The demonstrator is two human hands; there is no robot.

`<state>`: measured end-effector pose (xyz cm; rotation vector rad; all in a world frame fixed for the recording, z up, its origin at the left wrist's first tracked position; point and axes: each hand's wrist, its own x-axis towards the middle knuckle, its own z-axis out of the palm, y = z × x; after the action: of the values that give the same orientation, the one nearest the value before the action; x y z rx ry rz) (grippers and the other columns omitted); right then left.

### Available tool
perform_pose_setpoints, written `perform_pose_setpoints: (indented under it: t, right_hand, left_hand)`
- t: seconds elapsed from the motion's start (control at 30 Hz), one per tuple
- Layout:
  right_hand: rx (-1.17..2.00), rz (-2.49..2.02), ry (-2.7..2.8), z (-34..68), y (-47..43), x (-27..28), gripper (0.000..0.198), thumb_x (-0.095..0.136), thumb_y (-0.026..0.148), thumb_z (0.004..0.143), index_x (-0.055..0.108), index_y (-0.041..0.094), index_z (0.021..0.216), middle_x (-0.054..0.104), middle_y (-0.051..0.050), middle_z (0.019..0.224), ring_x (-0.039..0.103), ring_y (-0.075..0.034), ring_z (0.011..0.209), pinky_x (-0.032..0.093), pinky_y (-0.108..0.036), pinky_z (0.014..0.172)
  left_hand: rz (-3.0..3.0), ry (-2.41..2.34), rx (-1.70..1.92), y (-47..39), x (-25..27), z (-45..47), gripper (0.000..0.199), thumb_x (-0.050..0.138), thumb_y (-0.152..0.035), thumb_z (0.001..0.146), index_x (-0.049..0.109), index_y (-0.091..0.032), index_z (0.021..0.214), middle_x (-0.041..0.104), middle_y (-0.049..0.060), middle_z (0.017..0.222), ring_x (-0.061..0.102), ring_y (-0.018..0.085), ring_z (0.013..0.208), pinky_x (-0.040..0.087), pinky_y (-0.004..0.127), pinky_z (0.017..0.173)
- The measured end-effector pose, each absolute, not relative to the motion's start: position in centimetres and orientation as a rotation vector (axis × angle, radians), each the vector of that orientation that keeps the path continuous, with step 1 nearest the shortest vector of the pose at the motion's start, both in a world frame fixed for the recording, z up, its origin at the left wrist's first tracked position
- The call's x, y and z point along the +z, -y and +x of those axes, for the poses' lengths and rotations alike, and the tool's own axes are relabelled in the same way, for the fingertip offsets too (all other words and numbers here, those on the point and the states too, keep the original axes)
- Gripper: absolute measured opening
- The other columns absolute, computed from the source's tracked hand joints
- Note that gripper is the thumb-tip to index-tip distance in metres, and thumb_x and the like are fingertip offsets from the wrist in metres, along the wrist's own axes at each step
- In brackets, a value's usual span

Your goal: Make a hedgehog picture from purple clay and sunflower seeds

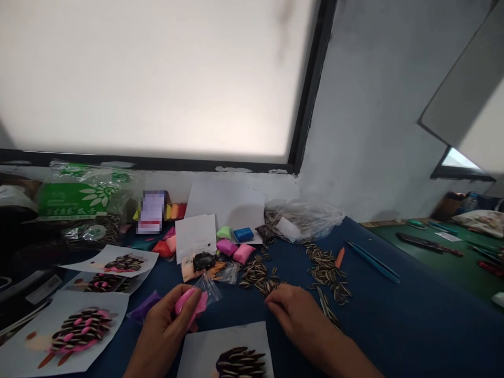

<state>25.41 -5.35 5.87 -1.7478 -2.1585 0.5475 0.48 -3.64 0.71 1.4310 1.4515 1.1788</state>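
Observation:
My left hand (165,320) is closed around a lump of pink modelling clay (191,304), whose clear plastic wrapper (212,289) sticks out behind. My right hand (293,310) has its fingers pinched together at the near edge of a pile of sunflower seeds (254,273); what is between the fingertips is hidden. Between the hands, at the bottom edge, lies a white card (200,349) bearing a body covered in sunflower seeds (242,362). To the left, another card (106,320) carries a seed-covered hedgehog shape with pink clay dots (81,331). A purple packet (145,307) lies beside my left wrist.
More seeds (325,268) lie at right, near blue tweezers (374,260). Wrapped clay packets (243,253), black clay (203,261) and white cards (197,236) sit at the back. A green seed bag (71,199) stands at left; a green table (421,268) adjoins at right.

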Motion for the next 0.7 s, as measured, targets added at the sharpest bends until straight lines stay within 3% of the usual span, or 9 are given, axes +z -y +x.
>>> perform_pose_setpoints:
  t: [0.07,0.2,0.37,0.53,0.63,0.7]
  right_hand:
    - [0.578,-1.758,2.183,25.3,5.6,6.0,0.024,0.057,0.012,0.094,0.078,0.017,0.085,0.075,-0.01,0.093,0.07,-0.024,0.085,0.046,-0.03,0.074]
    - [0.65,-1.788,2.186,24.6,5.9,6.0,0.011,0.068,0.015,0.087,0.077,0.017,0.08,0.075,-0.007,0.087,0.069,-0.021,0.078,0.044,-0.026,0.065]
    - [0.606,-1.813,2.132,23.7,5.4,5.5,0.015,0.063,0.011,0.09,0.073,0.017,0.081,0.073,-0.006,0.087,0.067,-0.019,0.078,0.041,-0.024,0.063]
    - [0.524,-1.815,2.088,23.8,4.4,4.5,0.018,0.057,0.009,0.092,0.072,0.014,0.082,0.071,-0.01,0.087,0.066,-0.022,0.078,0.04,-0.028,0.065]
    - [0.504,-1.759,2.075,24.3,4.4,4.5,0.027,0.048,0.009,0.097,0.074,0.014,0.09,0.071,-0.012,0.093,0.067,-0.024,0.083,0.041,-0.03,0.069]
    - [0.514,-1.703,2.055,24.7,4.6,4.8,0.031,0.044,0.01,0.099,0.074,0.015,0.095,0.07,-0.012,0.095,0.067,-0.023,0.084,0.043,-0.03,0.071]
  left_hand:
    - [1.44,-1.468,1.2,3.5,1.0,0.3,0.047,0.061,-0.071,0.083,0.067,-0.026,0.075,0.057,-0.005,0.056,0.058,0.019,0.054,0.046,0.024,0.052]
    - [1.617,-1.501,1.151,2.4,1.3,-0.5,0.049,0.055,-0.07,0.085,0.071,-0.023,0.083,0.064,-0.002,0.062,0.062,0.022,0.058,0.049,0.026,0.051]
    - [1.826,-1.548,1.169,0.9,0.4,-1.5,0.047,0.052,-0.056,0.084,0.074,-0.02,0.107,0.077,0.007,0.093,0.074,0.03,0.083,0.059,0.035,0.068]
    - [1.928,-1.558,1.221,0.3,-0.6,-1.8,0.054,0.049,-0.05,0.086,0.068,-0.022,0.128,0.064,0.014,0.133,0.063,0.038,0.121,0.052,0.054,0.099]
    - [2.104,-1.592,1.28,0.6,-1.0,-2.0,0.047,0.047,-0.042,0.091,0.068,-0.023,0.129,0.055,0.015,0.146,0.05,0.042,0.135,0.046,0.062,0.104]
    - [2.276,-1.537,1.275,1.1,-1.5,-2.1,0.039,0.045,-0.035,0.096,0.069,-0.025,0.125,0.057,0.013,0.144,0.053,0.038,0.134,0.051,0.056,0.102]
